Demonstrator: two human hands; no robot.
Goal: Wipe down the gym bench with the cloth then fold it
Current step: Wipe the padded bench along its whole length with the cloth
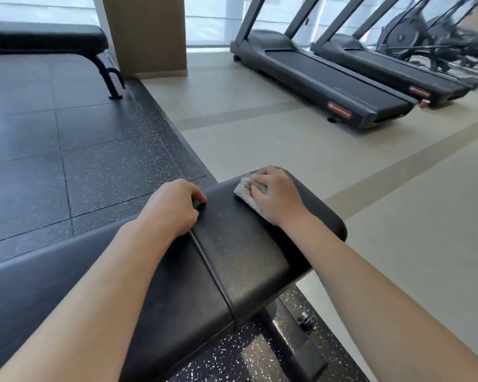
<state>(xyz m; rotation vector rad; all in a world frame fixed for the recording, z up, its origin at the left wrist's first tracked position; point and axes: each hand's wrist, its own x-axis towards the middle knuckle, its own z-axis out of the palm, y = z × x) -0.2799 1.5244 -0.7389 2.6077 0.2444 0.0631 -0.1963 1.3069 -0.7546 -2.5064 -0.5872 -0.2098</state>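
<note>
**Cloth at the far end of the bench**

The right hand (pixel 278 195) presses a white cloth (pixel 246 193) on the black bench (pixel 249 252) surface near its rounded far edge, fingers curled round it. The left hand (pixel 174 206) grips the left edge, fingers curled over. Red labels on the treadmills (pixel 320 81) are too blurred to read. Beige floor (pixel 398 205) lies open to the right.

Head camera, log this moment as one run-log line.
step: wiping | right hand: presses white cloth on bench pad far end | left hand: grips pad's left edge | fold: not started
</note>
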